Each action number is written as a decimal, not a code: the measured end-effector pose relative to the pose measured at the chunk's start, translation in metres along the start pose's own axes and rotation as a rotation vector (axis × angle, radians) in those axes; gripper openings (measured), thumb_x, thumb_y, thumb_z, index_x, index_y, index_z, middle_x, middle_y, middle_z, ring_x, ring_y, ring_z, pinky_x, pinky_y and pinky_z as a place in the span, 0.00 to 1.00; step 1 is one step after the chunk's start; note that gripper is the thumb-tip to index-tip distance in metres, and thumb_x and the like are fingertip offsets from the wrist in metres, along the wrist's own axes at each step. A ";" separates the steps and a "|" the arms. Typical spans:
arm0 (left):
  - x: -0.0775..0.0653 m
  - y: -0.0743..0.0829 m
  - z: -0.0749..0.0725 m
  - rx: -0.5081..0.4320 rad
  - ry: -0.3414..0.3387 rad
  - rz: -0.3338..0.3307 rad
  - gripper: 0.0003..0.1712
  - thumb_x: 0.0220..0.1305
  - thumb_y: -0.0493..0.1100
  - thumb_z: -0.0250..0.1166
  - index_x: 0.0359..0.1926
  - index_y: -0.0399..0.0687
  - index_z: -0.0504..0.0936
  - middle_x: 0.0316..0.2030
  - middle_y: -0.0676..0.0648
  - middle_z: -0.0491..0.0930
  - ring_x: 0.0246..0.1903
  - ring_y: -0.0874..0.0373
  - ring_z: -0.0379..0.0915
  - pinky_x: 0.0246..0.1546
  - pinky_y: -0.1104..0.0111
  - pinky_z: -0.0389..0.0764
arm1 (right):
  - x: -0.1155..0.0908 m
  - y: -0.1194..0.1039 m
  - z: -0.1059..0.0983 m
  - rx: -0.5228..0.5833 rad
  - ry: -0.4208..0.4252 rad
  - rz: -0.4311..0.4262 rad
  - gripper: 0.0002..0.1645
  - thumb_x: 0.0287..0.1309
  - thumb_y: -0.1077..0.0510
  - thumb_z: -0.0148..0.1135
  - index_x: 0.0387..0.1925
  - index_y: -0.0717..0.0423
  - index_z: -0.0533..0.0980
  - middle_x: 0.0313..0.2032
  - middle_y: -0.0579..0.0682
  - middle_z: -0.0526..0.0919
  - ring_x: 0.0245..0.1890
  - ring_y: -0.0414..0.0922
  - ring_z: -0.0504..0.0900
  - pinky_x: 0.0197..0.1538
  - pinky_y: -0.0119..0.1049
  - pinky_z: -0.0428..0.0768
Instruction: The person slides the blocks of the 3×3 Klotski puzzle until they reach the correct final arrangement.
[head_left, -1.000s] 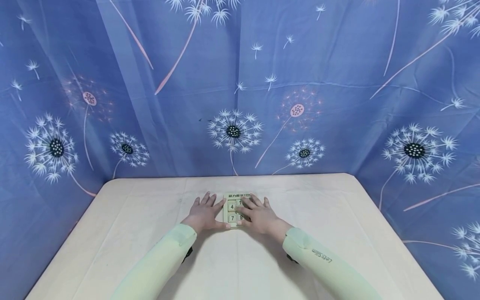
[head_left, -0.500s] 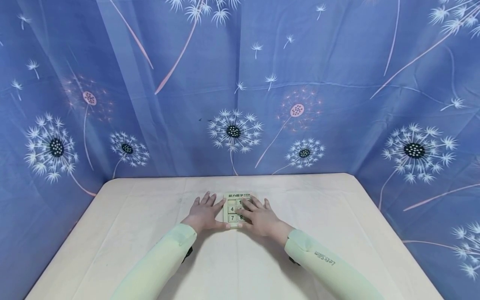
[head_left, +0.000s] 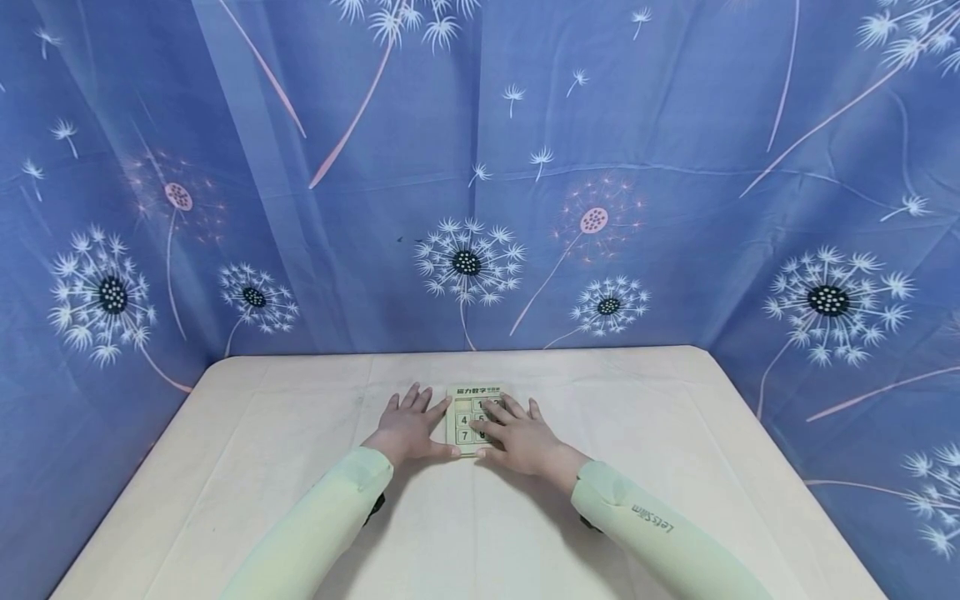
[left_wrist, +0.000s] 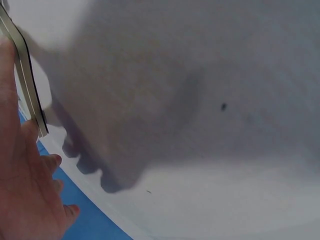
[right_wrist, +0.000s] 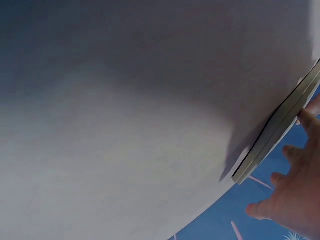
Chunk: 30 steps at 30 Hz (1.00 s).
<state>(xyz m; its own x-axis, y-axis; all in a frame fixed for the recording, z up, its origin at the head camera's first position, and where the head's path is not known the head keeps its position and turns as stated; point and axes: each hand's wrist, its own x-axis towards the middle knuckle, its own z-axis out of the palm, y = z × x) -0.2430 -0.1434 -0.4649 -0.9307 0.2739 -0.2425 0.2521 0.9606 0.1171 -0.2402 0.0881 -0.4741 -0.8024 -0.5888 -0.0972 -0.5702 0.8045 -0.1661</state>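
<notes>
A pale green sliding number puzzle lies flat on the table, dark lettering along its far edge. Its top left slot shows bare; tiles 4 and 7 sit below that slot, and 1, 2, 5 and 8 are partly visible. My left hand steadies the board, index fingertip at its left side and thumb at the near left corner. Spread fingers of my right hand lie over the right part, hiding the tiles there, with the thumb at the near edge. Both wrist views show the board's thin side beside the fingers.
A cream-covered table surrounds the puzzle. Blue cloth with a dandelion print hangs behind and at both sides. Pale green sleeves cover both forearms.
Tile 4 has slid toward me into line with the middle row, baring the top left slot. My right hand has shifted slightly; the left stays put.
</notes>
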 end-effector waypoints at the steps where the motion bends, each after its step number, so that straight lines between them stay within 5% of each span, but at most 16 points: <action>1: 0.000 0.000 0.000 -0.002 0.001 -0.001 0.56 0.58 0.78 0.62 0.81 0.61 0.56 0.81 0.39 0.52 0.83 0.39 0.39 0.82 0.41 0.47 | 0.000 0.000 0.000 -0.002 0.002 -0.004 0.34 0.71 0.33 0.52 0.74 0.35 0.68 0.81 0.50 0.58 0.82 0.61 0.51 0.77 0.75 0.51; 30: 0.000 0.000 -0.002 0.002 -0.010 -0.005 0.56 0.59 0.78 0.61 0.81 0.61 0.55 0.82 0.40 0.51 0.83 0.40 0.38 0.82 0.41 0.46 | 0.002 0.018 -0.001 0.034 0.035 0.042 0.37 0.72 0.32 0.50 0.77 0.38 0.63 0.81 0.53 0.56 0.82 0.62 0.50 0.78 0.74 0.50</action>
<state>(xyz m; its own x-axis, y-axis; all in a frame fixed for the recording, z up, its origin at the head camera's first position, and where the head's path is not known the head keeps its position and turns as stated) -0.2432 -0.1435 -0.4633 -0.9291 0.2699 -0.2528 0.2485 0.9619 0.1137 -0.2522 0.1019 -0.4759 -0.8316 -0.5510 -0.0701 -0.5302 0.8250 -0.1956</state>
